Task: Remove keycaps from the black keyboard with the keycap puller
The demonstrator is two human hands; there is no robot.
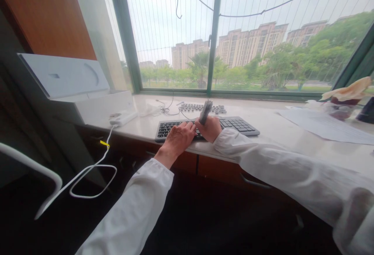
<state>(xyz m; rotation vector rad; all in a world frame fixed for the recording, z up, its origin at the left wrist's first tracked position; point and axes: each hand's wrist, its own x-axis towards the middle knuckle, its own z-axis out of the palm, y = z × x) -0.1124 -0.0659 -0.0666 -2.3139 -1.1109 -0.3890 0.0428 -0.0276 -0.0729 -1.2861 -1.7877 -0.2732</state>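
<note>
A black keyboard point(253, 132) lies along the front of the white windowsill counter. Its number pad at the right has its keycaps on, while the left part shows bare key sockets. My left hand point(181, 136) rests over the middle of the keyboard, fingers stretched and touching it. Close beside it, my right hand point(210, 129) is closed around a dark stick-like tool point(206, 111) that points up. The tool's lower end is hidden by my hands. Behind the keyboard, loose keycaps point(189, 108) lie in rows.
A thin dark cable point(166, 110) coils behind the keyboard. To the left are an open white box point(102, 107) and a white power strip point(124, 118) with a hanging white cord point(93, 165). White paper point(327, 124) and a cloth-topped container point(346, 101) are at the right, below the window.
</note>
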